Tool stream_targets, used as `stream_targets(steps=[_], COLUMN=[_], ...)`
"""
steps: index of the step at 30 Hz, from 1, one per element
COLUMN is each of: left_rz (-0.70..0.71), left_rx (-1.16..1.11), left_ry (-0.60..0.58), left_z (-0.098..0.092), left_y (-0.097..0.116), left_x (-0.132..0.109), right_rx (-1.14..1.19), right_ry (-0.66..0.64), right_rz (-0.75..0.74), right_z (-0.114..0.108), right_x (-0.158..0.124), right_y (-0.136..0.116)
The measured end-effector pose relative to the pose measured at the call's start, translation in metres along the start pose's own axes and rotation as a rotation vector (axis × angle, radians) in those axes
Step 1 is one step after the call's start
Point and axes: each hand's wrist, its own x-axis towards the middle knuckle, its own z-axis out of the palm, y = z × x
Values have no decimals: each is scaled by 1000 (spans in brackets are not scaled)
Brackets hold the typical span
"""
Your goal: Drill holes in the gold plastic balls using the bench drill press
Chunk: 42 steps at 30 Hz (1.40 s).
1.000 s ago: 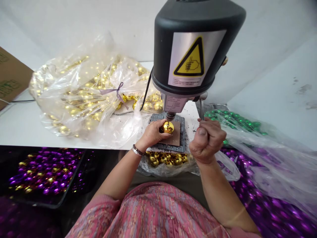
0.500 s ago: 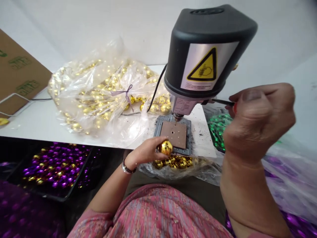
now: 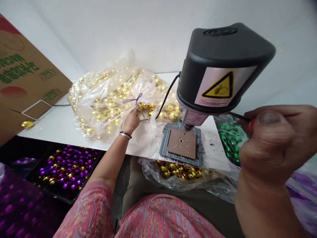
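Note:
My left hand (image 3: 131,121) reaches to the mouth of a clear plastic bag (image 3: 99,109) of shiny gold balls, just below its purple tie (image 3: 135,98). Its fingertips are hidden, so whether they hold anything does not show. Gold balls (image 3: 170,113) lie just right of that hand. My right hand (image 3: 279,138) is closed around the end of the lever (image 3: 239,116) of a black bench drill (image 3: 223,62). Below the drill bit, a brown board (image 3: 182,144) with a small hole rests on the grey metal base (image 3: 164,142), with no ball on it.
An open plastic bag of gold balls (image 3: 183,170) hangs at the table's front edge. Purple and gold balls (image 3: 69,168) fill a black tray at lower left. Green balls (image 3: 229,135) lie right of the table. A cardboard box (image 3: 29,72) stands at left; a black cable (image 3: 164,97) runs beside the drill.
My left hand has moved from the drill base, where it held a gold ball, up and left to the tied bag. The right hand stays on the lever. The view has shifted.

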Motion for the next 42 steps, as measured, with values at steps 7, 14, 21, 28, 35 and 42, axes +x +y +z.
stream_targets(steps=[7,14,21,28,35,42], left_rz=[-169,-156,-115,-259,-152,-143], left_rx=[524,558,-486,-1260,-983,-769], left_ry=[-101,-150,-269,-538,-649,-722], left_z=[4,0,-21,-2,27,48], left_y=[-14,-6,22,53,76,90], left_x=[31,15,-43,-100,-115,-109], right_rx=[-21,29,58,99,151,144], right_ry=[-26,-33,-67,-70,-98,-103], right_rz=[25,-14,-38,-26,-125,-146], right_z=[-3,-2,-3,-2,-4,-3], right_x=[-4,-5,-7,-8,-4,3], right_y=[5,8,16,16,6,-3])
